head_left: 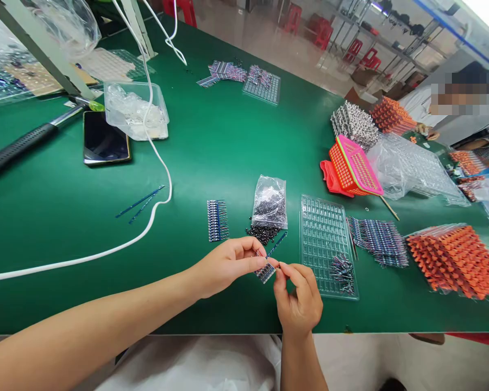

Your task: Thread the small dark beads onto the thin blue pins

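My left hand (233, 264) pinches a short strip of small wire-legged parts (264, 273), held low over the table's front part. A thin blue stick (277, 244) juts up beside it. At the strip's right edge, my right hand (299, 298) is closed with thumb and forefinger together; whatever it grips is too small to make out. Just beyond the hands lie a heap of tiny dark beads (264, 233) and a clear plastic bag (269, 203) of the same beads. Left of the bag rests a row of similar wire-legged parts (217, 220).
A clear compartment tray (326, 239) holds loose parts (342, 274). Wired orange pieces (456, 260) and a red basket (350, 171) stand rightward. A white cable (163, 203), phone (106, 138), hammer (28, 144) and clear box (161, 103) lie left. A co-worker (424, 103) sits far right.
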Demonstrator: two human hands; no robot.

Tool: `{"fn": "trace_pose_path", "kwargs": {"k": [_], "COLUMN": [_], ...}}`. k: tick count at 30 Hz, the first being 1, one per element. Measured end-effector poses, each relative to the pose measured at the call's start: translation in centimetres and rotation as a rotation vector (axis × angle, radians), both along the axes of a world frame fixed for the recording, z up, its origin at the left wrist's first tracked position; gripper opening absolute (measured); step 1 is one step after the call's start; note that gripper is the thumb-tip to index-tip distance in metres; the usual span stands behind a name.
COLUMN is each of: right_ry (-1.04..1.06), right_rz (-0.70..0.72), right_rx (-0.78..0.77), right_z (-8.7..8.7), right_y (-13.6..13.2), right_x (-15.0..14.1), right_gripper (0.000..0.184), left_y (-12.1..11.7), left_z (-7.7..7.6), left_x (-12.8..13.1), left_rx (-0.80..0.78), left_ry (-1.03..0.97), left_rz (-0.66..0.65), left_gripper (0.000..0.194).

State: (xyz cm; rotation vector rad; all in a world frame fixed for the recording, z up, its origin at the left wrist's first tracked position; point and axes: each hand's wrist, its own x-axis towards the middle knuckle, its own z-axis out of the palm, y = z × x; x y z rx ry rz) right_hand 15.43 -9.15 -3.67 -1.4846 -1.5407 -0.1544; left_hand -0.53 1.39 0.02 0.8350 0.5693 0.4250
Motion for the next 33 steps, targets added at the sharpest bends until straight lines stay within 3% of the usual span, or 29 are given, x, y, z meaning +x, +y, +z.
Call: {"fn": "trace_pose_path", "kwargs": {"k": [10, 20, 33], "right_ry": [-0.002, -0.002, -0.041], "right_rz": [-0.006, 0.011, 0.059], "right_rx": [0.003, -0.013, -0.033], "right_z": [0.0, 0.3, 0.1], "right_y": [0.0, 0.1, 0.3], "right_x": [0.1, 0.1, 0.2], "right_gripper": [0.025, 0.025, 0.030], "left_y": [-0.6, -0.7, -0.6], "left_z": [0.3, 1.2, 1.2], "left_x": [-0.1, -0.7, -0.7], "left_rx": [0.111, 0.581, 0.621], "left_ry": [0.012, 0.186, 0.269], "left_rz": [0.002, -0.044, -0.033], "left_gripper": [0.023, 0.014, 0.018]}}
